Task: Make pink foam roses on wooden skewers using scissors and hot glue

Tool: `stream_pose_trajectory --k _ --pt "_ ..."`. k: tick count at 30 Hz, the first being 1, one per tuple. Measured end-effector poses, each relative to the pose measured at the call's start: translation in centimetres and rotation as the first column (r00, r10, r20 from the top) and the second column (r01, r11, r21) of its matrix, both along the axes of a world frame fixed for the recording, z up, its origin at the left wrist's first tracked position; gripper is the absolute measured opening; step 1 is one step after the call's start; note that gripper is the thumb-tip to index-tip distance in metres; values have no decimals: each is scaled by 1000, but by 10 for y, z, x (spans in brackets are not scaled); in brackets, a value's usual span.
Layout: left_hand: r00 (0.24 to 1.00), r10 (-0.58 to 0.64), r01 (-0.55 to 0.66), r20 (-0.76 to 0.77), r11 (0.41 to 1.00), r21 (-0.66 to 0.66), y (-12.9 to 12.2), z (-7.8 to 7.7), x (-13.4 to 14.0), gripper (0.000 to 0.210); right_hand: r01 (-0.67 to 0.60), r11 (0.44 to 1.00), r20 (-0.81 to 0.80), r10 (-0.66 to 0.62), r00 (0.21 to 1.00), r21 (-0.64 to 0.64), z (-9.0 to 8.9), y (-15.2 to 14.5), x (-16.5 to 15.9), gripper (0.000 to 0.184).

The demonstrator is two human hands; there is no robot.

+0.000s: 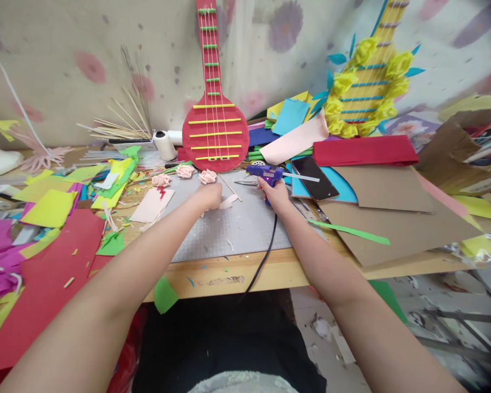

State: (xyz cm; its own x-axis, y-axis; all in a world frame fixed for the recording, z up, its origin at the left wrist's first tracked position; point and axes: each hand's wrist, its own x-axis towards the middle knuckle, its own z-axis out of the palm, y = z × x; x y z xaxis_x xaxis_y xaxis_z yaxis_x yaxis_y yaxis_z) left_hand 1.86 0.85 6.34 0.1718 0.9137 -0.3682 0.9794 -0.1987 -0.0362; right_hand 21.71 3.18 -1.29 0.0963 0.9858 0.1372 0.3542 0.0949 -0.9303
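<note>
My right hand (274, 194) is wrapped round a blue hot glue gun (267, 173), with a pale glue stick (305, 177) jutting from its back and its nozzle towards the left. Over the grey cutting mat (204, 243), my left hand (211, 196) is closed on a pale pink paper strip (229, 201); its fingertips are mostly hidden. Just beyond that hand is a pink paper rose (208, 176); I cannot tell whether they touch. Two more roses, one (185, 171) and another (161, 180), lie to the left. A thin wooden stick (229, 187) lies between my hands.
A red paper lute (215, 131) leans at the back, a yellow flower-trimmed one (364, 93) at right. A black phone (314, 177) and cardboard (396, 218) lie right. Coloured paper scraps (51, 207) cover the left. The gun's black cord (265, 256) crosses the table edge.
</note>
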Motion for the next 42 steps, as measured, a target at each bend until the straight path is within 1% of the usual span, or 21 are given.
stream_pose_trajectory --k 3,6,8,11,13,15,18,20,24,27,30,36,42 --pt "1000 -6 6 17 1000 9 3 0 -1 46 60 997 -59 -63 996 -54 5 -4 -3 41" --pt "998 -8 8 62 1000 10 8 0 -4 33 56 997 -75 -59 995 -51 6 -5 -4 39" --pt "993 -12 7 121 999 47 10 0 -7 25 53 998 -90 -56 994 -39 5 -4 -3 39" --pt "967 5 -41 256 990 135 11 2 -12 17 34 999 -110 -35 993 -12 5 -4 -2 39" --pt "939 30 -95 344 980 176 10 3 -16 11 -14 1000 -127 15 992 12 7 -6 -1 40" --pt "909 57 -149 412 969 195 8 4 -20 8 -108 994 -134 110 985 29 11 -11 0 40" --pt "873 91 -203 479 961 188 8 4 -28 10 -260 966 -111 260 959 12 18 -19 -1 39" --pt "872 83 -185 483 968 168 8 4 -35 12 -300 954 -64 298 952 -19 22 -24 -2 38" --pt "910 22 -95 415 983 155 7 9 -44 15 -294 954 37 296 954 -56 26 -29 -7 37" --pt "927 15 -65 374 991 121 4 13 -44 16 -292 955 97 296 950 -53 26 -29 -9 37" --pt "931 17 -53 364 994 91 3 13 -43 16 -286 957 148 291 945 -56 26 -28 -9 37" --pt "924 12 -42 382 997 69 6 8 -47 14 -281 958 172 287 942 -62 28 -29 -10 33" --pt "937 13 -34 348 998 53 6 10 -44 14 -276 959 193 282 940 -57 26 -28 -10 32"
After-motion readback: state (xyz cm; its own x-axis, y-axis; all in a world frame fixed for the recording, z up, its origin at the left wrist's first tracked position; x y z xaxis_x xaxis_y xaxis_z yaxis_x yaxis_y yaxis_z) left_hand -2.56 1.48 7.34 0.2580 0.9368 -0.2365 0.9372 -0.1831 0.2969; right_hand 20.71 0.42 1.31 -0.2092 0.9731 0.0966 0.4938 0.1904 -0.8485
